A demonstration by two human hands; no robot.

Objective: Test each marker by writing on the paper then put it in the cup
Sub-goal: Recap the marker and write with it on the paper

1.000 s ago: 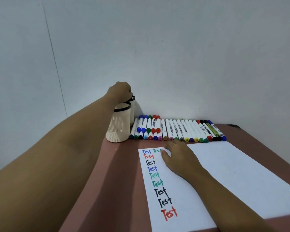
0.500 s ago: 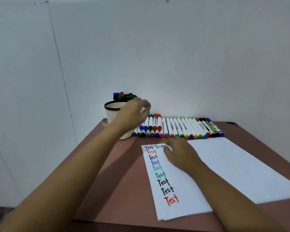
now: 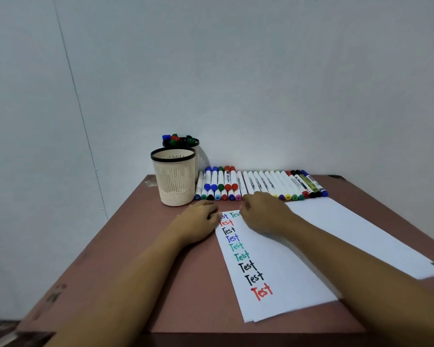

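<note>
Head view: left hand (image 3: 198, 222) relaxed, empty, on smooth paper (image 3: 268, 261); right hand (image 3: 262, 214), grip unclear.

The reddish-brown table (image 3: 140, 284) bears 2 cream mesh cups with black rims at its far left, the front cup (image 3: 174, 181) standing just before the rear cup (image 3: 200, 159). To their right a row of markers (image 3: 261, 181) lies side by side along the far edge, caps toward the near side. Nearer, white paper (image 3: 348, 234) covers much of the right half, its sheets overlapping, with "Test" written down the left margin in several colours.
</note>
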